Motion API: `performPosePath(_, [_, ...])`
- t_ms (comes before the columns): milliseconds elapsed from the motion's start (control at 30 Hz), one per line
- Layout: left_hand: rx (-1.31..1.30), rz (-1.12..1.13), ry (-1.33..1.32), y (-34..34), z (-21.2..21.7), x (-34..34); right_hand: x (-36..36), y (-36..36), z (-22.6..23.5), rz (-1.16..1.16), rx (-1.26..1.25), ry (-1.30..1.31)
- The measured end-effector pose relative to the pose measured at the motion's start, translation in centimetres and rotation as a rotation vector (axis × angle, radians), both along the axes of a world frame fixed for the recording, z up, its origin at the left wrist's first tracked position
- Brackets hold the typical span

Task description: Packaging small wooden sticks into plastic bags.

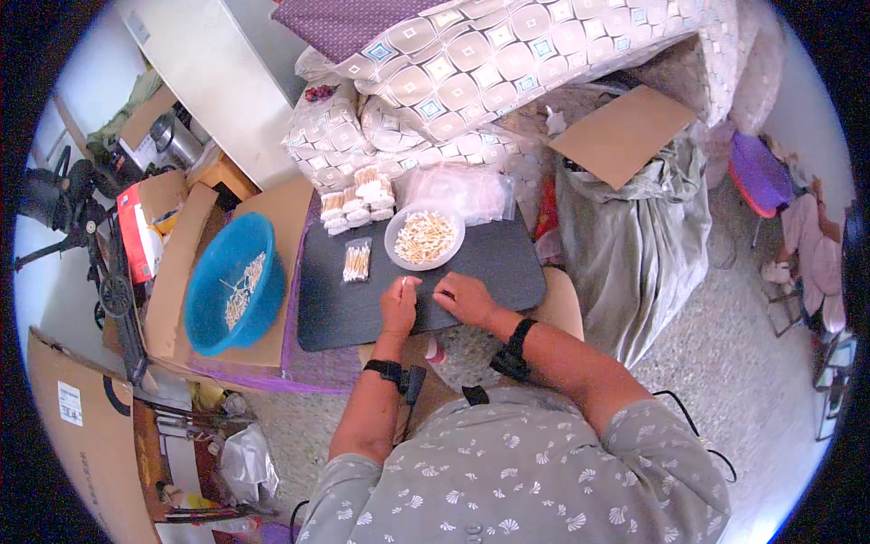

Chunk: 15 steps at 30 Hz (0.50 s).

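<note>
My left hand (399, 304) rests on the black board (344, 313) with its fingers closed around a small bunch of cotton swabs whose white tips stick up. My right hand (464, 297) lies next to it on the board, fingers curled; whether it holds anything is hidden. Just beyond the hands stands a white bowl (424, 238) of loose wooden-stick swabs. A small clear packet of swabs (357, 263) lies left of the bowl. Several filled packets (358, 201) are stacked at the board's far edge, beside a pile of empty clear bags (462, 190).
A blue basin (231, 281) holding a few swabs sits on cardboard to the left. Patterned cushions (471, 63) rise behind the board. A grey sack (634, 236) topped with a cardboard sheet stands at the right. Cardboard boxes (86, 426) and clutter line the left.
</note>
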<state>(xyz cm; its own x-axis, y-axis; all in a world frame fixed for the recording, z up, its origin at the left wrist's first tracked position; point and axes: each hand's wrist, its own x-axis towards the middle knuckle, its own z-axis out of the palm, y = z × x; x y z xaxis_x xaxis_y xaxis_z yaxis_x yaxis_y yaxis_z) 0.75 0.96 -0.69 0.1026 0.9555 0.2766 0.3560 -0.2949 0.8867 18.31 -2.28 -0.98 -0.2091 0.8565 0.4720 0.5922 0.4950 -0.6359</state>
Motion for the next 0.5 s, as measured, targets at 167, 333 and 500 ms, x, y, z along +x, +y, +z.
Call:
performPosePath(167, [-0.021,0.018,-0.009,-0.4,0.7,0.2,0.1,-0.2,0.5,0.011,-0.065,0.043])
performPosePath(333, [-0.006,-0.011,0.061,-0.2,0.9,-0.2,0.3,-0.3,0.9,0.052,-0.109,0.058])
performPosePath(500, [-0.051,-0.009,0.049,-0.5,0.8,-0.2,0.7,0.0,1.3,0.088,-0.167,0.116])
